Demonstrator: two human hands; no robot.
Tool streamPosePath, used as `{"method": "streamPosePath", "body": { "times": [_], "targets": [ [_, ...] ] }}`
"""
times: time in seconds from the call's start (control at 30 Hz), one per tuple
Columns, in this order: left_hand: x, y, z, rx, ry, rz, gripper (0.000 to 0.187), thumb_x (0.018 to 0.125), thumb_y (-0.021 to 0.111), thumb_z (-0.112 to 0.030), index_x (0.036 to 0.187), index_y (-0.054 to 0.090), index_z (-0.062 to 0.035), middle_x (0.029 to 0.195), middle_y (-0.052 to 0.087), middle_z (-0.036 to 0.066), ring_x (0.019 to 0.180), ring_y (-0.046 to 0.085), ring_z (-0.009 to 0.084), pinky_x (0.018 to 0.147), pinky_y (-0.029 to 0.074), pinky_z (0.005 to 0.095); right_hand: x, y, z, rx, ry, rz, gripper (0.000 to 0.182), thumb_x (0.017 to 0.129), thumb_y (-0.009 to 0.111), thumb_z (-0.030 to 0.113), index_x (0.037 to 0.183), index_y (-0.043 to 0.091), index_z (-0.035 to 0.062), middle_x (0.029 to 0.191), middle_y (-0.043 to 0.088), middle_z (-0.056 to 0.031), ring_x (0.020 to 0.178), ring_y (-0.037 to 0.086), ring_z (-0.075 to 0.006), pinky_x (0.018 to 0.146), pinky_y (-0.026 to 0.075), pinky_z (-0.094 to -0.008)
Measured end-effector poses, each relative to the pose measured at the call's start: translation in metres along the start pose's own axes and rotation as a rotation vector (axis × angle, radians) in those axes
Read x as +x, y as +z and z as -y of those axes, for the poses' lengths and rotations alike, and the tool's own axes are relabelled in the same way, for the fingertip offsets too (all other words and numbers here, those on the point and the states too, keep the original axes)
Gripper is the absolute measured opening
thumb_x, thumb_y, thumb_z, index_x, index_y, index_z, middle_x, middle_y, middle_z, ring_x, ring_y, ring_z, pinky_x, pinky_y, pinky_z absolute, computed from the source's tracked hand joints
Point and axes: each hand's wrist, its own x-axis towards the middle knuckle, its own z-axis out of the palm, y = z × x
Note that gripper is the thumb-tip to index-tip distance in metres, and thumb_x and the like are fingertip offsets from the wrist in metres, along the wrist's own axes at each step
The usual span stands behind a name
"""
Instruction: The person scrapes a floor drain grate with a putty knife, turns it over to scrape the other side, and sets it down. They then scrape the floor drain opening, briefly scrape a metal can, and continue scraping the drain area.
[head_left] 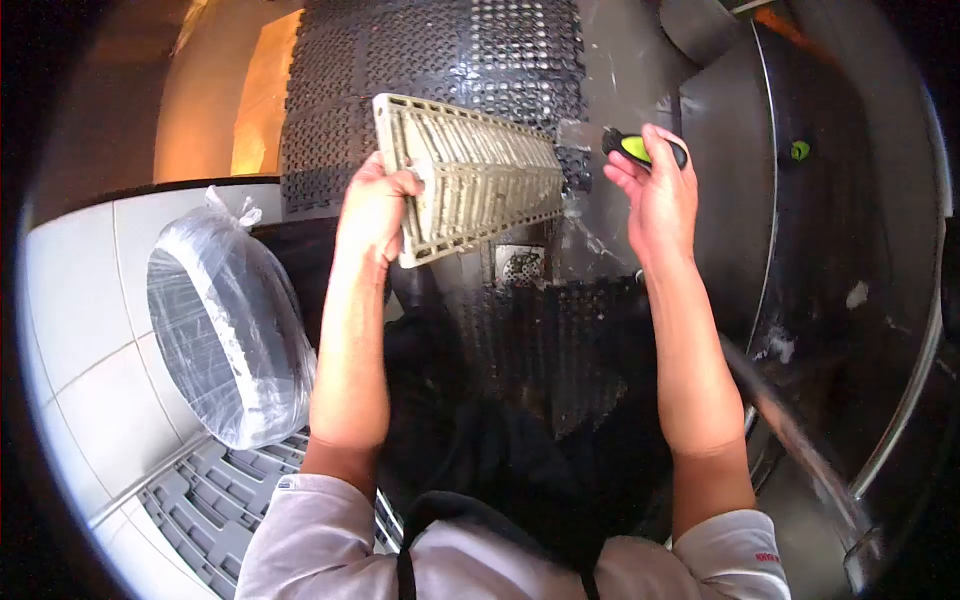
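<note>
A cream-coloured slatted grate (480, 170), grimy between its ribs, is held up in front of me at a tilt. My left hand (368, 208) grips its left end, with the thumb over the frame. On the other side, my right hand (662, 195) is closed around the black and lime-green handle of a scraper (635, 150). Its flat blade points left and overlaps the right end of the grate in this view.
Black perforated rubber matting (400, 50) covers the floor ahead, and a floor drain (521, 264) shows below the grate. To the left, a rounded plastic-wrapped bundle (225, 330) stands above a grey slotted plastic rack (215, 510). Dark metal equipment (850, 250) lines the right.
</note>
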Motion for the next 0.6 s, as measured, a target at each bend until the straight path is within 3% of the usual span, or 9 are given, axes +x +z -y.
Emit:
{"method": "streamPosePath", "body": {
  "times": [0.23,0.27,0.37,0.43,0.6],
  "targets": [
    [-0.014,0.022,-0.007,-0.065,-0.057,-0.041,0.045,0.077,0.049,0.01,0.12,0.054,0.0009,0.108,0.066,0.012,0.097,0.065,0.025,0.089,0.053,0.0377,-0.01,0.01,0.006,0.035,0.016,0.042,0.031,0.096,0.066,0.026,0.116,0.054,0.005,0.094,0.059,-0.0075,0.078,0.065,-0.0187,0.07,0.056,-0.0334],
    [-0.016,0.026,-0.01,-0.031,-0.052,-0.032,0.045,0.078,0.049,0.01,0.121,0.054,0.0009,0.109,0.066,0.012,0.099,0.064,0.0238,0.091,0.052,0.0373,-0.01,0.007,0.002,0.0,-0.007,0.05,0.036,0.097,0.063,0.029,0.122,0.053,0.0047,0.1,0.058,-0.0099,0.086,0.066,-0.0237,0.077,0.056,-0.038],
    [-0.022,0.029,-0.015,0.218,0.035,0.044,0.04,0.087,0.057,0.005,0.126,0.051,0.0013,0.112,0.065,0.009,0.105,0.061,0.0172,0.096,0.047,0.0337,-0.008,0.009,-0.013,0.03,-0.033,-0.02,0.031,0.098,0.063,0.027,0.116,0.053,0.0042,0.097,0.06,-0.0094,0.08,0.066,-0.0208,0.07,0.057,-0.0342],
    [-0.021,0.034,-0.012,0.159,0.005,0.112,0.04,0.092,0.062,0.0,0.129,0.049,0.0009,0.115,0.064,0.009,0.106,0.06,0.0157,0.096,0.047,0.0325,0.0,0.008,-0.023,0.012,0.0,-0.045,0.033,0.098,0.063,0.028,0.117,0.053,0.0028,0.099,0.06,-0.0108,0.079,0.066,-0.0223,0.069,0.058,-0.035],
    [-0.011,0.049,-0.002,0.296,0.062,0.057,0.041,0.093,0.064,-0.002,0.13,0.046,0.0,0.118,0.063,0.007,0.107,0.059,0.0145,0.095,0.047,0.0314,0.018,0.005,-0.014,-0.05,0.005,0.016,0.03,0.099,0.062,0.026,0.115,0.053,0.0018,0.1,0.061,-0.0112,0.078,0.067,-0.0235,0.071,0.059,-0.0353]
  ]
}}
